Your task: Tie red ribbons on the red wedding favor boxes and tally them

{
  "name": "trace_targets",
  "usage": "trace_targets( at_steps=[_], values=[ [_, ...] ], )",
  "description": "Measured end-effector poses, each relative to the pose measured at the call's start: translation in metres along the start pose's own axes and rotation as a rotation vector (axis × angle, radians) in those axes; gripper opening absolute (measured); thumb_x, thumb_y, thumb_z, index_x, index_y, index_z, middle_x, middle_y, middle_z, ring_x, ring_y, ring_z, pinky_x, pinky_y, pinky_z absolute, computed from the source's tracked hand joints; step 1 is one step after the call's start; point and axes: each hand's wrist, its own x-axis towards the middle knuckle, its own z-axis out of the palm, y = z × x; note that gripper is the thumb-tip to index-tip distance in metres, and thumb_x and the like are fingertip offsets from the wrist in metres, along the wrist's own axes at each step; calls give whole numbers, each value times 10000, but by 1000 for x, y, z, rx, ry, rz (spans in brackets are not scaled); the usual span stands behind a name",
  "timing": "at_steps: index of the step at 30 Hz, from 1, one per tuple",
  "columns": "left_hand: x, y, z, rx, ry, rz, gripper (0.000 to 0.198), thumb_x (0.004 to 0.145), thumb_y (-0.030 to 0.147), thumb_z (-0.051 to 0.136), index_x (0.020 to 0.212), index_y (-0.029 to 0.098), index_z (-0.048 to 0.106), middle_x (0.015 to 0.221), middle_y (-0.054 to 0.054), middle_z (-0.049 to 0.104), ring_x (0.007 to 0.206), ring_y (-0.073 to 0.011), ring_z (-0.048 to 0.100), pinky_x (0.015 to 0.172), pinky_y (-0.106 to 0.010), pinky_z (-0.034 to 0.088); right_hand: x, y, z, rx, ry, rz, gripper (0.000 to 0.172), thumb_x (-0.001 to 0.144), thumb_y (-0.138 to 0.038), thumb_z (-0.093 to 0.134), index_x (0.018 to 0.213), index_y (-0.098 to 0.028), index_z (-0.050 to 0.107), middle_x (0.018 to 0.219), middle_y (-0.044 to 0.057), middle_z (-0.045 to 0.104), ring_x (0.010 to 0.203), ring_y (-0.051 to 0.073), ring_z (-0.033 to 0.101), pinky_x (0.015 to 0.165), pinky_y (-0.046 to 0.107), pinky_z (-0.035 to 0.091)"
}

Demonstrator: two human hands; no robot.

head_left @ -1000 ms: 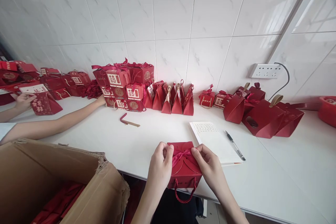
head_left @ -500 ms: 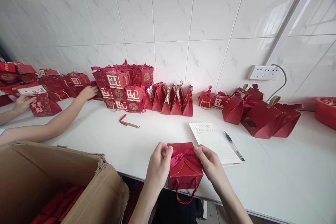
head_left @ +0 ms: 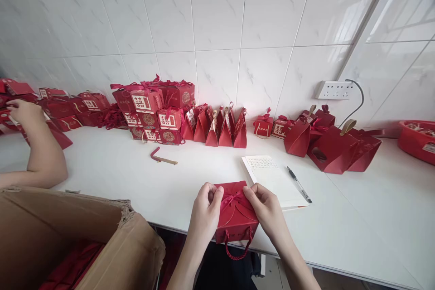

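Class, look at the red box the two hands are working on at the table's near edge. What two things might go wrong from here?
1. The red box sits at the table edge, its cord handle hanging over; a tug might tip it off.
2. The left hand and right hand both pinch the ribbon; pulling hard may crease the box.

White tiled wall [head_left: 217, 18], white counter [head_left: 356, 217]

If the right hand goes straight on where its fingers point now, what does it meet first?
The right hand points left across the red gift box. Its fingers pinch the ribbon bow, so that comes first; beyond it, probably, the left hand.
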Motion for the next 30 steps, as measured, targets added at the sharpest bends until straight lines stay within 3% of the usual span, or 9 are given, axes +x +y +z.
trace_targets(
  at_steps=[13,21,26,30],
  values=[
    [-3,-5,3,4,-11,-15,337,822,500,362,652,210,340,604,49,323,568,-122,340,564,-237,306,-1,1,3,273,-23,136,503,667,-602,634,568,-176,385,540,-47,397,485,74,304,448,198,253],
    [-3,3,-6,-7,3,-43,375,790,548,421,645,207,364,617,44,378,591,-124,405,587,-231,340,3,-4,-4,93,-64,89,528,694,-650,563,555,-184,358,544,-47,333,504,84,275,443,205,219],
    [-3,9,-8,85,-66,-90,416,787,597,395,639,209,370,589,42,398,571,-131,413,576,-241,333,5,-1,-4,8,-45,69,535,698,-664,542,551,-186,351,545,-44,320,519,94,282,453,211,223],
    [-2,5,-4,87,-57,-61,399,818,558,350,621,211,336,554,56,325,538,-121,354,553,-235,306,5,2,-3,51,-37,62,515,707,-636,562,561,-180,373,554,-40,350,528,93,295,468,210,237]
  ],
)
